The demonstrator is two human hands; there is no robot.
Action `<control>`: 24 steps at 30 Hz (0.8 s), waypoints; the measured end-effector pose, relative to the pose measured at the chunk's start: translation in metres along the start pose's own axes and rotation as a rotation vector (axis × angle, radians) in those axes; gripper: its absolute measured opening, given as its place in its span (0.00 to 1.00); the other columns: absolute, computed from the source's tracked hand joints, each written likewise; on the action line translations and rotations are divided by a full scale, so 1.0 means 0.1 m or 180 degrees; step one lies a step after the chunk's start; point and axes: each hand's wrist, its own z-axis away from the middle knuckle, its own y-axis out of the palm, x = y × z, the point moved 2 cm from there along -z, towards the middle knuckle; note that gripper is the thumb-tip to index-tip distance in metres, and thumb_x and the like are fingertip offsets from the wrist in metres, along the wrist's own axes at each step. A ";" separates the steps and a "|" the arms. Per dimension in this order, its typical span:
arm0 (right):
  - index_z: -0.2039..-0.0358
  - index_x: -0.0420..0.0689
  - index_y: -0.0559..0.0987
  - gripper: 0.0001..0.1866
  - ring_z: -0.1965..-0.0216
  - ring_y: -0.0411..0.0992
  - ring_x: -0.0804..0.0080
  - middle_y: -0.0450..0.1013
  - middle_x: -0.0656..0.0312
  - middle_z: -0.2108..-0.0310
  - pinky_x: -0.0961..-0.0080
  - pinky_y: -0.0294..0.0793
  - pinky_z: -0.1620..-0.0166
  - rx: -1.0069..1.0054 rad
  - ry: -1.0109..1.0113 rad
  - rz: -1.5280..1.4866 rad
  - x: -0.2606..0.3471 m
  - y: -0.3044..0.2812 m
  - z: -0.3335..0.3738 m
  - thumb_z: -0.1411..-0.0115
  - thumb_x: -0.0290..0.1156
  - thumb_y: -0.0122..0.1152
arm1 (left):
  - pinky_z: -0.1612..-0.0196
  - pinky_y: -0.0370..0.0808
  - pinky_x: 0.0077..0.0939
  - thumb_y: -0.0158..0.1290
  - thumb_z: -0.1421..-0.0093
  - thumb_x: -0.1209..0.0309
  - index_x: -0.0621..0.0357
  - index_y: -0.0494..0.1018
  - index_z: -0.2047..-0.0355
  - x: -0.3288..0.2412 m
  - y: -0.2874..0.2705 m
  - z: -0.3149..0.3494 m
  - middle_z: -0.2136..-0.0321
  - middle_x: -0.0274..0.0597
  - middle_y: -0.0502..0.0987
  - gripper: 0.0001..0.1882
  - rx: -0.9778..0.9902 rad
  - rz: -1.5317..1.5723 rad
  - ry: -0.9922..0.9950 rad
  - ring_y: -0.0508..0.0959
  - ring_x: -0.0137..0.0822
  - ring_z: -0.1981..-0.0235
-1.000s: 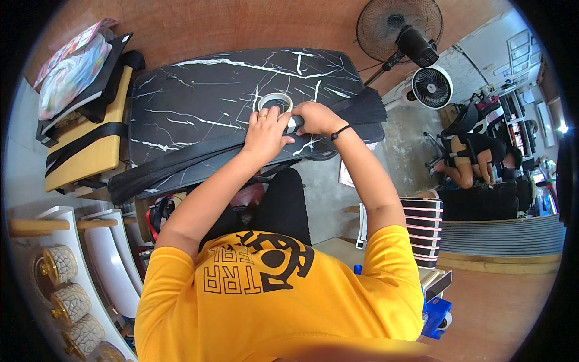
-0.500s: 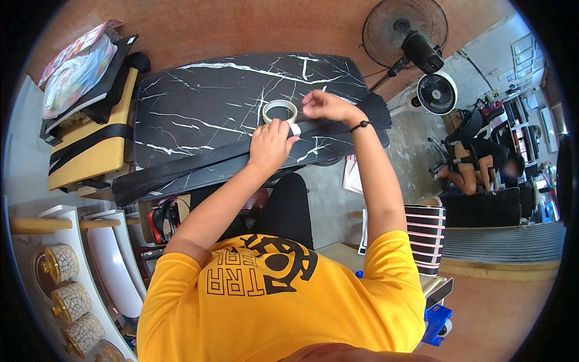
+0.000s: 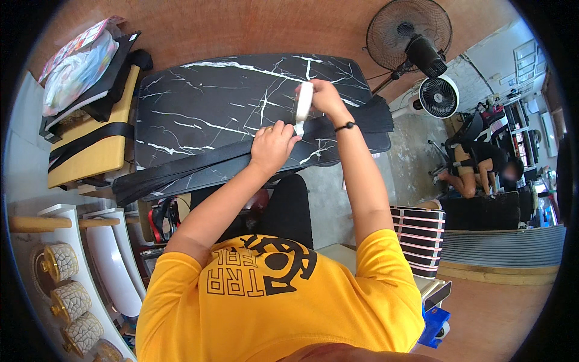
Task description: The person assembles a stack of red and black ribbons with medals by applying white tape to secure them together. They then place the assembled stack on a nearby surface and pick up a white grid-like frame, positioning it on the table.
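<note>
A long bundle of black fabric strips [image 3: 205,161] lies slantwise along the near side of the black marble-patterned table [image 3: 205,99]. Its middle is gripped by my left hand [image 3: 273,146], with the fingers curled over the top. In my right hand [image 3: 326,98] a roll of white tape [image 3: 304,102] stands on edge, held at its far side. From the roll a short white tape end [image 3: 299,129] reaches down to the bundle, right beside my left fingertips. The bundle's right end [image 3: 377,114] fans out past my right wrist. The fingers behind the roll are partly hidden.
At the table's left stands a pale wooden piece [image 3: 93,154] topped with a plastic bag [image 3: 81,75]. Beyond the right corner are a black fan [image 3: 410,36] and a white fan [image 3: 438,95]. Farther right, another person [image 3: 476,160] bends low near a chair.
The tape roll was lying flat on the table; now it is upright in my right hand, which has moved left and closed on it. My left hand stays on the bundle.
</note>
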 end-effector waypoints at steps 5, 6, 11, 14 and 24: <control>0.56 0.40 0.78 0.15 0.67 0.79 0.72 0.80 0.57 0.64 0.77 0.79 0.65 0.0000 -0.0751 -0.1323 -0.03 0.00 0.39 0.35 0.39 0.61 | 0.66 0.71 0.36 0.59 0.43 0.55 0.51 0.77 0.63 -0.02 0.01 0.04 0.72 0.37 0.71 0.15 -0.0176 -0.0124 0.0112 0.76 0.40 0.72; 0.53 0.41 0.76 0.19 0.69 0.79 0.73 0.79 0.57 0.64 0.78 0.80 0.69 0.0031 -0.0629 -0.1572 -0.05 0.03 0.45 0.34 0.44 0.60 | 0.66 0.71 0.36 0.59 0.43 0.55 0.50 0.77 0.63 -0.03 0.02 0.04 0.72 0.37 0.71 0.15 -0.0236 -0.0116 0.0123 0.77 0.40 0.72; 0.57 0.42 0.77 0.15 0.72 0.77 0.77 0.79 0.59 0.68 0.81 0.75 0.72 -0.0157 -0.0875 -0.1234 -0.08 0.18 0.31 0.32 0.42 0.57 | 0.66 0.71 0.35 0.60 0.43 0.57 0.50 0.78 0.66 -0.01 0.05 0.06 0.73 0.36 0.71 0.12 -0.0286 -0.0126 0.0215 0.77 0.38 0.71; 0.61 0.44 0.78 0.07 0.73 0.75 0.79 0.77 0.62 0.70 0.83 0.70 0.74 -0.0082 -0.1169 -0.0928 -0.11 0.30 0.08 0.31 0.33 0.55 | 0.66 0.71 0.34 0.60 0.43 0.58 0.50 0.77 0.67 0.00 0.06 0.06 0.73 0.36 0.70 0.11 -0.0246 -0.0214 0.0298 0.78 0.38 0.70; 0.61 0.43 0.81 0.06 0.64 0.77 0.75 0.79 0.62 0.67 0.77 0.76 0.61 0.0027 -0.0898 0.0327 -0.42 0.44 -0.57 0.35 0.29 0.59 | 0.62 0.72 0.35 0.57 0.40 0.61 0.49 0.76 0.65 -0.03 0.05 0.08 0.74 0.36 0.69 0.08 -0.0315 -0.0261 0.0427 0.77 0.37 0.70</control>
